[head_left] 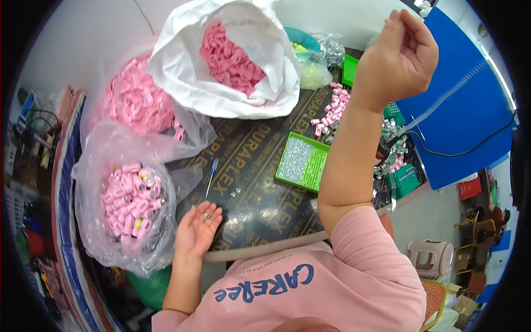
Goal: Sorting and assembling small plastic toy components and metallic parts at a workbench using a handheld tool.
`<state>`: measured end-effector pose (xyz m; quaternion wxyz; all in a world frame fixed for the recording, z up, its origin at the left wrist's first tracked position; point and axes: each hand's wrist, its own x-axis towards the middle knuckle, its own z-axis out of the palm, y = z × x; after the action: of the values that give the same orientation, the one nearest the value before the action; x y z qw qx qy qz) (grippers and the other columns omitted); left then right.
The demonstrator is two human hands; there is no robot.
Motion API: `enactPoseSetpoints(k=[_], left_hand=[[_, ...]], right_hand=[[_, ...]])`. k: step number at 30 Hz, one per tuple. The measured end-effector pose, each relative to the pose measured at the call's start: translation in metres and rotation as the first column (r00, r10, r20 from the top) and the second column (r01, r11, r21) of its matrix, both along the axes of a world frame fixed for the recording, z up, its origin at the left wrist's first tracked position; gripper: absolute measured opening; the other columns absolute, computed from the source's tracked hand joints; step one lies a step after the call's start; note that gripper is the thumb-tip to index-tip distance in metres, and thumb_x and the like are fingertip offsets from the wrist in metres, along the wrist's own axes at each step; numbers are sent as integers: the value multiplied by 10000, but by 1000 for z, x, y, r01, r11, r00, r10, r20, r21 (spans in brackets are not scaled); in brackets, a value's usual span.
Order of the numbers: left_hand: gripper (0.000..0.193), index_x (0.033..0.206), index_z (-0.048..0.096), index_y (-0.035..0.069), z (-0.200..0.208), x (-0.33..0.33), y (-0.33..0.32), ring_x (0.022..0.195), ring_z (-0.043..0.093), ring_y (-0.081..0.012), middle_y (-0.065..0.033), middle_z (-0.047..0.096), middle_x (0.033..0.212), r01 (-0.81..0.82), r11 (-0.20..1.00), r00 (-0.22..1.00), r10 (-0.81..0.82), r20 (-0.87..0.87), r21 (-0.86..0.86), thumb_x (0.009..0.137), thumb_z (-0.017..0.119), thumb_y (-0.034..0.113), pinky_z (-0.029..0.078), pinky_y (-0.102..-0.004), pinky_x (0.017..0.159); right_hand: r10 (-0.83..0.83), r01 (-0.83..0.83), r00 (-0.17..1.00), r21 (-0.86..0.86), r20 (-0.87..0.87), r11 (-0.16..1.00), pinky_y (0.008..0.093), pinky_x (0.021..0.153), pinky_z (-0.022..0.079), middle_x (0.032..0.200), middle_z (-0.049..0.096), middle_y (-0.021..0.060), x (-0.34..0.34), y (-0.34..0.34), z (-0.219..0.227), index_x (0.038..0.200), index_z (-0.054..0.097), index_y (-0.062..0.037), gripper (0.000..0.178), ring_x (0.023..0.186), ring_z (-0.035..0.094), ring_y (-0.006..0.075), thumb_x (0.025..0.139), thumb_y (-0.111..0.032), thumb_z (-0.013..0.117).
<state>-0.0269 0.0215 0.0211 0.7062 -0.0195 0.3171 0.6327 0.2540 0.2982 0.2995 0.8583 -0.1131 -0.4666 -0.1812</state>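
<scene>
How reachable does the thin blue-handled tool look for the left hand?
Probably yes: the blue-handled tool lies just beyond the fingers of the left hand, with nothing visible between. The small shiny pieces on that upturned palm might hamper gripping, though.

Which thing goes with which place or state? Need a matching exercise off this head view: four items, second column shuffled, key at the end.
Column 1
1. Left hand
2. Right hand
3. White sack
4. Blue-handled tool

Column 2
A. Open at the top, loose pink pieces inside
B. Lying on the dark tabletop
C. Palm up, small shiny pieces on it
D. Upper right of the picture, fingers curled

Pairs: 1-C, 2-D, 3-A, 4-B
</scene>
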Motion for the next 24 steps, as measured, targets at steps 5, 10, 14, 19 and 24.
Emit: enactPoseSetpoints(k=[5,10,14,19,24], left_hand=[[320,1137,620,-37,-5,-6,-5,1123,625,-360,-193,653,1147,-17,998,1000,16,-22,-53,1037,513,247,505,-478,1011],[315,1144,625,-42,-11,4,-4,1136,627,-366,-197,662,1154,-47,998,997,49,59,-41,1035,513,232,505,-481,1018],[319,1156,638,-55,-14,13,3,1144,628,-377,-194,669,1144,-28,999,992,30,119,-19,1016,541,215,505,-478,1026],[321,1170,595,-51,-9,14,10,1132,622,-357,-195,633,1173,-41,999,999,41,-1,-28,1025,518,225,509,-458,1003],[323,1172,587,-47,-12,21,1,1116,615,-340,-190,616,1179,-70,994,998,70,1,-87,1028,525,235,510,-454,998]], right_hand=[[-321,457,880,-437,351,774,337,812,537,1007,726,191,22,74,2,1098,736,-5,234,933,706,252,895,5,620],[75,2,994,-706,79,709,304,736,532,889,757,133,-10,23,-33,1047,754,12,178,801,711,208,948,-28,611],[651,-455,758,-683,39,572,249,809,561,982,747,103,-29,-11,-91,1052,713,56,131,866,703,141,934,9,678],[933,58,360,-997,-23,-47,259,752,545,912,748,37,-50,-68,-189,985,757,-11,144,826,675,94,845,-45,745],[942,402,134,-886,307,231,358,776,566,926,710,167,-75,-118,-260,976,734,12,177,847,708,297,799,-2,738]])
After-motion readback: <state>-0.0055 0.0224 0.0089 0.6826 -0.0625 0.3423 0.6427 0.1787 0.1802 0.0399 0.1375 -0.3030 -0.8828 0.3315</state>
